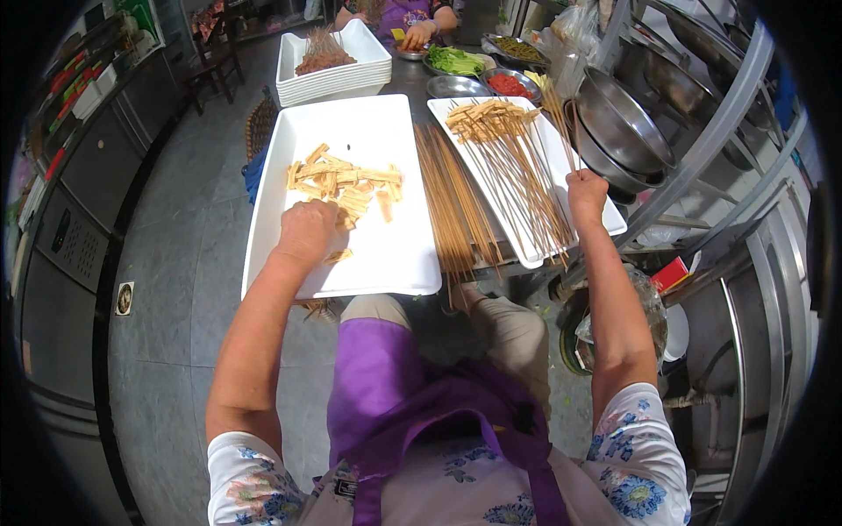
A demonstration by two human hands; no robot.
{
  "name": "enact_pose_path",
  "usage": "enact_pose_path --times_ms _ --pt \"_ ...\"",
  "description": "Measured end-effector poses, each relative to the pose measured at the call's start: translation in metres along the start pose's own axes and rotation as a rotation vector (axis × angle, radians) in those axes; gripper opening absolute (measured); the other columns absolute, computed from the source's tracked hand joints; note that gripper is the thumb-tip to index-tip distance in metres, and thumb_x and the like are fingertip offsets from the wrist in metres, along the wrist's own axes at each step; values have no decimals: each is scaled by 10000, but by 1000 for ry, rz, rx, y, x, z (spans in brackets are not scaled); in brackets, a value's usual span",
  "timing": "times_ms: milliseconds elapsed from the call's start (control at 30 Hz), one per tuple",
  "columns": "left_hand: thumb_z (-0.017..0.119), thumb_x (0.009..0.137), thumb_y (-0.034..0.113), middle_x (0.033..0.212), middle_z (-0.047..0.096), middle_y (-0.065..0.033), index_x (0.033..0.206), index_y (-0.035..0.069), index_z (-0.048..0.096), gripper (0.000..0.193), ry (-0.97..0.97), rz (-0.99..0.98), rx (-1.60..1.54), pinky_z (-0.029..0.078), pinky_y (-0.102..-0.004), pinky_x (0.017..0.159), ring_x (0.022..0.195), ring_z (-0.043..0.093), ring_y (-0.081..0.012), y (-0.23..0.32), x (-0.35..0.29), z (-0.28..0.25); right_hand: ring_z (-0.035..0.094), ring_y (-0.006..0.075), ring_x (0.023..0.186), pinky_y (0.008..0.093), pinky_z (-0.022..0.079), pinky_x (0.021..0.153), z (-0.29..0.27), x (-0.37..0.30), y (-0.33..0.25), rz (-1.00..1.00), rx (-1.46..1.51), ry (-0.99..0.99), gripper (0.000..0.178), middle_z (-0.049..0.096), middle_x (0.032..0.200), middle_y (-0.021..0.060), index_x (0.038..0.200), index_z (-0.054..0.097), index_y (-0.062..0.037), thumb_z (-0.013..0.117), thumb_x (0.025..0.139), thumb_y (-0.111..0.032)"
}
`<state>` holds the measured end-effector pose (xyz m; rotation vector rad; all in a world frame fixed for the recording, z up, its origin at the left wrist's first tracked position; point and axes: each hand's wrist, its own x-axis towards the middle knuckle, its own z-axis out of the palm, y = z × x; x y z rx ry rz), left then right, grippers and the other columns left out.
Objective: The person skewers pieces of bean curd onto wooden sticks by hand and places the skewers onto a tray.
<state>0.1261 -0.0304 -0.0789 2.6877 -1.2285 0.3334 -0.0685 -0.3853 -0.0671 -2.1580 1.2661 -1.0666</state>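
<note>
A large white tray (267, 232) holds a loose pile of pale yellow tofu-skin strips (346, 180). Over the pile's near left edge my left hand (307, 230) is closed, knuckles up. Its fingertips are hidden, so what they pinch cannot be made out. At the right, my right hand (586, 195) grips the lower ends of several bamboo skewers (561, 127), which point up and away. Under them lies a narrower white tray (605, 219) with many loaded skewers (513, 167), yellow pieces at their far ends. Between both trays lies a bundle of bare bamboo skewers (452, 206).
Stacked white trays (333, 83) with skewered meat stand behind. Metal bowls hold green leaves (454, 60) and red pieces (509, 84). Steel basins (623, 118) and a rack post (702, 136) crowd the right. Across the table, a person's hand (419, 35) works over a bowl.
</note>
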Motion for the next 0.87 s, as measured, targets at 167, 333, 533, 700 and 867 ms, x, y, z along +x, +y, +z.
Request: enact_pose_path --times_ms 167,333,533,700,867 --pt "557 682 55 596 560 -97 669 26 549 33 157 -214 -501 451 -322 528 542 563 -212 -17 -4 -9 470 94 474 237 364 441 -33 -41 -41 53 546 -160 182 526 567 34 719 593 7 566 778 -162" --pt "575 663 -47 619 531 -59 726 18 522 106 149 -565 -1474 425 -244 470 496 517 -149 3 -22 -33 443 45 419 163 328 383 -71 -146 -82 195 690 -570 95 549 588 5 772 585 -39 561 792 -129" --pt "517 691 -70 687 550 -91 814 -18 524 133 217 -659 -1818 467 -245 472 507 524 -155 13 -44 -33 464 49 427 177 349 381 -56 -228 -68 213 749 -863 71 560 592 25 770 561 -8 569 774 -79" --pt "504 680 -67 681 544 -91 790 -5 508 127 259 -615 -1946 480 -257 474 509 519 -153 13 -58 -25 456 52 412 184 350 382 -46 -243 -70 193 610 -885 65 548 573 28 758 550 9 567 755 -54" --pt "499 677 -62 689 542 -101 781 5 506 124 313 -596 -1961 503 -270 503 568 541 -180 16 -64 -24 460 60 412 189 358 385 -41 -244 -69 177 565 -906 65 547 568 30 761 555 7 568 755 -57"
